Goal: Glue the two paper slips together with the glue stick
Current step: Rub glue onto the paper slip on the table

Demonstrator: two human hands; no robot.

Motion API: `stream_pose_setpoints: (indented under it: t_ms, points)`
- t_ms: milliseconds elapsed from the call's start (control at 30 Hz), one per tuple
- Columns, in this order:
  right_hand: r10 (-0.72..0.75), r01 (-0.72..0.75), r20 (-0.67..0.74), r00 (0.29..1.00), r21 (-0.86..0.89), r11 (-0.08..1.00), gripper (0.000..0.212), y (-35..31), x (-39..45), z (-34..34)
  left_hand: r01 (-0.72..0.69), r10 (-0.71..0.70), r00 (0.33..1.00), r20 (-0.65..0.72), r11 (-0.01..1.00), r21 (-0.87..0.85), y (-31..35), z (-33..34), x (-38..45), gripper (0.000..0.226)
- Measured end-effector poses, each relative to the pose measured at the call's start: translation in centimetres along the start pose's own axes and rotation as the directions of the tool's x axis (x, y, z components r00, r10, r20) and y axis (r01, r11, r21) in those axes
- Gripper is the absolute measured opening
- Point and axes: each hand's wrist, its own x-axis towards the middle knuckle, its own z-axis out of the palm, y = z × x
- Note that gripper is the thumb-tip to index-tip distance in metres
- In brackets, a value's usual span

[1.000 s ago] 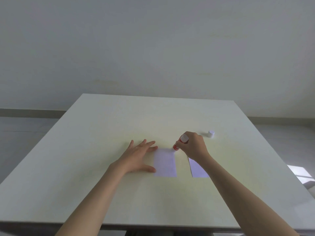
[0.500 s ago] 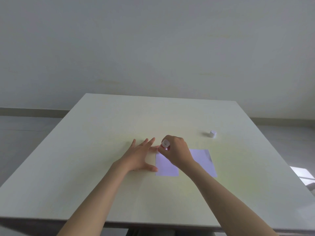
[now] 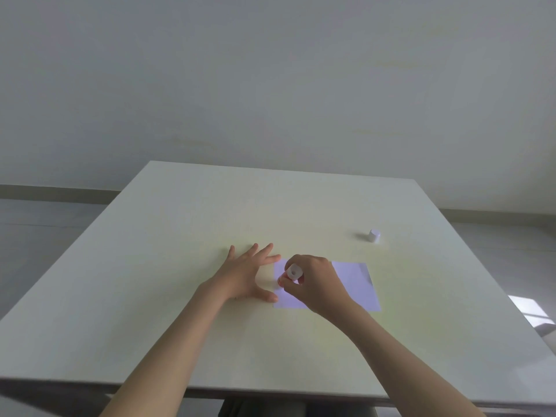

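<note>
A red glue stick (image 3: pixel 285 276), gripped in the right hand (image 3: pixel 316 284), presses its tip onto the left paper slip (image 3: pixel 285 299), so spreading glue looks to be the step in hand. Beside it on the right lies the second slip (image 3: pixel 356 284), thin, flat and rectangular, which must next be laid squarely on top. The left hand (image 3: pixel 249 272) rests flat with fingers spread, pinning the glued slip's left edge, and the small white cap (image 3: pixel 374 235) stands well beyond on the smooth pale table (image 3: pixel 210 206).

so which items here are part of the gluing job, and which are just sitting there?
In use:
- glue stick, held by right hand
- left slip, pinned by left hand
- right slip, waiting
- cap, off the stick

Lying about:
- nothing else on the table
</note>
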Motion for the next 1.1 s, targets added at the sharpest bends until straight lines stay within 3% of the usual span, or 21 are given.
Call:
stream_pose_setpoints:
  t_ms: [300, 467, 700, 1100]
  points:
    - [-0.019, 0.018, 0.037, 0.999, 0.028, 0.999, 0.012, -0.3, -2.1, -0.7, 0.026, -0.026, 1.000, 0.016, 1.000, -0.008, 0.3, 0.0, -0.2, 0.106]
    - [0.094, -0.104, 0.067, 0.993, 0.166, 0.981, 0.014, 0.0, -2.2, -1.4, 0.013, -0.013, 0.999, 0.046, 1.000, 0.005, 0.4, -0.2, -0.3, 0.084]
    - [0.183, -0.168, -0.037, 0.982, 0.250, 0.954, 0.010, 0.8, -1.8, -3.0, 0.004, -0.017, 0.995, 0.097, 0.992, 0.126, 0.3, 0.1, -0.3, 0.079]
    - [0.177, -0.156, -0.045, 0.983, 0.303, 0.940, 0.019, 1.3, -2.3, -1.2, -0.115, 0.095, 0.989, 0.109, 0.974, 0.195, 0.1, 0.3, -0.7, 0.079]
